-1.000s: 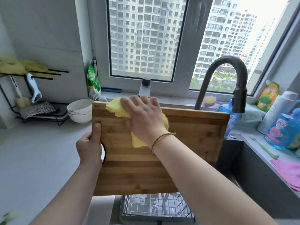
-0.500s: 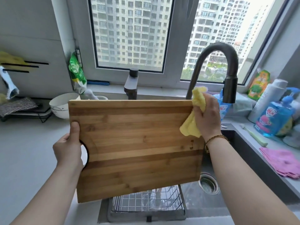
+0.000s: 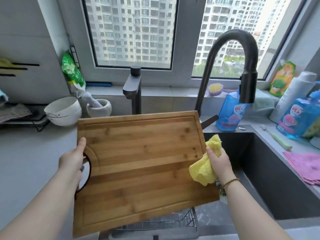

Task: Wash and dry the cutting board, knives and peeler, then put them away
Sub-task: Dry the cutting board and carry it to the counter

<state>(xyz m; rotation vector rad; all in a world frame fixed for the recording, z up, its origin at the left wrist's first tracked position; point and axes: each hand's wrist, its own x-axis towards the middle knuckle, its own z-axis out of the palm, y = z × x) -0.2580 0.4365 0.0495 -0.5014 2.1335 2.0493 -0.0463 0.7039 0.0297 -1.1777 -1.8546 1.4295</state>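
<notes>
Left hand [image 3: 72,161]: thumb flat on the front face of the cutting board [image 3: 142,167], other fingers hooked behind it through the cut-out handle on the left edge. Solid grip.

Right hand [image 3: 219,164]: fingers bunched round a yellow cloth [image 3: 200,170], thumb on top. The cloth is pressed to the board's right edge, roughly mid-height, and part of it laps onto the front face.

The board sits between the two hands, held in the air with its grooved face toward the camera, slightly rotated so the right side is higher.

Below its lower edge: wire rack [image 3: 173,222], partly hidden. To the right: dark sink [image 3: 259,179]. The black faucet [image 3: 242,42] arches up behind the board's top right corner.

Left counter [image 3: 26,161]: white bowl [image 3: 64,110] and stone mortar [image 3: 101,108], both behind the board and not touching it.

Right of the sink: blue soap bottle [image 3: 297,118], green toothbrush [image 3: 277,140], pink cloth [image 3: 306,168].
</notes>
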